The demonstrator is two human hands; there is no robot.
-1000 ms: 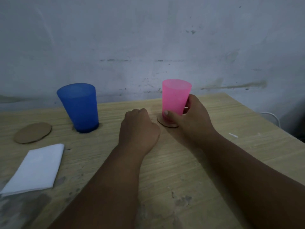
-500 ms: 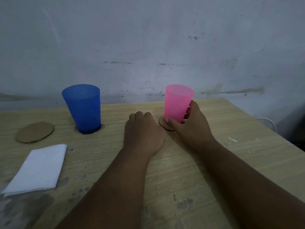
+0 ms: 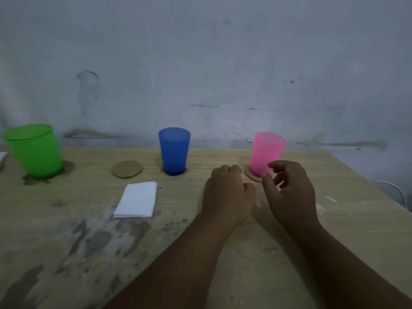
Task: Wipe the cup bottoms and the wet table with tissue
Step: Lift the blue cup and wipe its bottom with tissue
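Pink cup (image 3: 266, 155) on coaster (image 3: 251, 176); right hand (image 3: 292, 192) loose, left hand (image 3: 227, 195) curled empty; tissue (image 3: 137, 200) untouched, wet table (image 3: 66, 230) unwiped

No text, labels, brands or numbers were readable. Green cup (image 3: 35, 152), blue cup (image 3: 174, 150) and pink cup (image 3: 265, 150) were plain plastic; tissue (image 3: 137, 199) blank; cardboard disc (image 3: 127, 169) unmarked; wall (image 3: 200, 63) showed only stains.

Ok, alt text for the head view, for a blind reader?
The right hand, fingers loose, is by a pink cup on a cardboard coaster, not gripping it; the left hand lies curled beside it. Leftward on the stained table: blue cup, bare coaster, folded tissue, green cup.
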